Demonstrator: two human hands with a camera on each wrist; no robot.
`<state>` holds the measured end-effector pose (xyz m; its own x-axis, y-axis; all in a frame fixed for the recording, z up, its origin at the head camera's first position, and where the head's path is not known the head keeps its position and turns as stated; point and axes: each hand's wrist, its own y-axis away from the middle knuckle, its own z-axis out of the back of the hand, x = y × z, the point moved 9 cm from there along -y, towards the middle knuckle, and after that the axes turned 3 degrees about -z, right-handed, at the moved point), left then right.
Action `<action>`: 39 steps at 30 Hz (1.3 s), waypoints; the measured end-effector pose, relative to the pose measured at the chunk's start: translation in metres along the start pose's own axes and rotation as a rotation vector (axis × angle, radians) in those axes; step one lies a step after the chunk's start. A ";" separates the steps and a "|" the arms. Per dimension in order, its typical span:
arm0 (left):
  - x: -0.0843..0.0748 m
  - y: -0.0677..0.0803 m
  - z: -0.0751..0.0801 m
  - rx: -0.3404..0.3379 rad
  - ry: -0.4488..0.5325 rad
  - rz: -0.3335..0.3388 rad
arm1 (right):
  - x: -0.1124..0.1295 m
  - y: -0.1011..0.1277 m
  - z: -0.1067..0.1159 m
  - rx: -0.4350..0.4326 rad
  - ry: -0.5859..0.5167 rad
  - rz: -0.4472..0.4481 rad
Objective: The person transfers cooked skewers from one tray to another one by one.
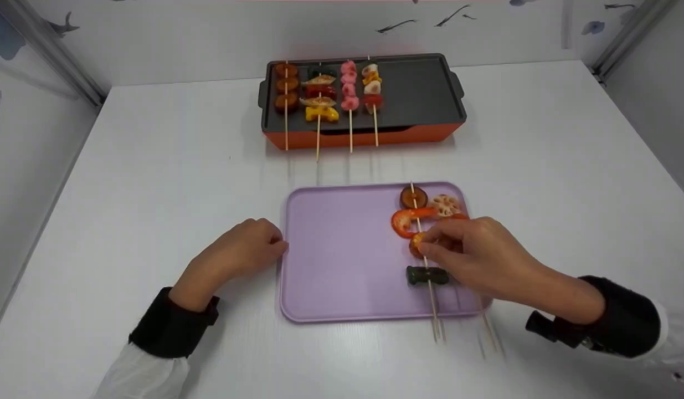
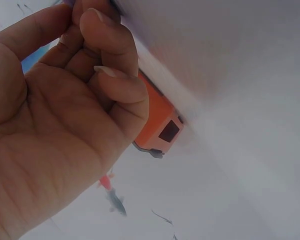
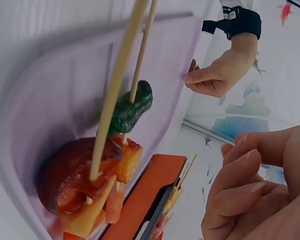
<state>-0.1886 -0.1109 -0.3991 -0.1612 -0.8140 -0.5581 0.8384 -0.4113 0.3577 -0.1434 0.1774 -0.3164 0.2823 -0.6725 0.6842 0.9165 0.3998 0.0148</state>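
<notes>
A purple tray (image 1: 342,255) lies in the middle of the white table. On its right part a wooden skewer (image 1: 430,299) carries a brown mushroom slice (image 1: 412,197), a red shrimp (image 1: 406,220), an orange piece (image 1: 416,244) and a green piece (image 1: 426,275). My right hand (image 1: 432,247) pinches the orange piece with thumb and fingertips. The right wrist view shows the green piece (image 3: 132,107) and orange piece (image 3: 128,157) close up on the stick. My left hand (image 1: 279,245) is curled at the tray's left rim, thumb and forefinger on it. A lotus root slice (image 1: 445,204) lies loose beside the mushroom.
At the back stands an orange grill with a black plate (image 1: 419,88), bearing several loaded skewers (image 1: 347,88) on its left half. A second bare stick (image 1: 488,330) pokes out over the tray's front edge under my right wrist. White walls close in the table.
</notes>
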 end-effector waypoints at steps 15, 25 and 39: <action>0.003 0.000 0.000 0.007 0.027 0.025 | -0.010 -0.088 0.031 0.028 0.003 -0.144; 0.000 0.001 0.000 -0.010 -0.004 0.044 | -0.041 -0.129 0.009 0.146 -0.679 -0.474; -0.003 0.001 0.000 -0.010 -0.014 0.043 | -0.051 -0.169 -0.012 0.047 -1.053 -0.566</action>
<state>-0.1878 -0.1089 -0.3970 -0.1321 -0.8365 -0.5318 0.8498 -0.3718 0.3737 -0.3090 0.1367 -0.3626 -0.5495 0.0717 0.8324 0.8180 0.2489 0.5185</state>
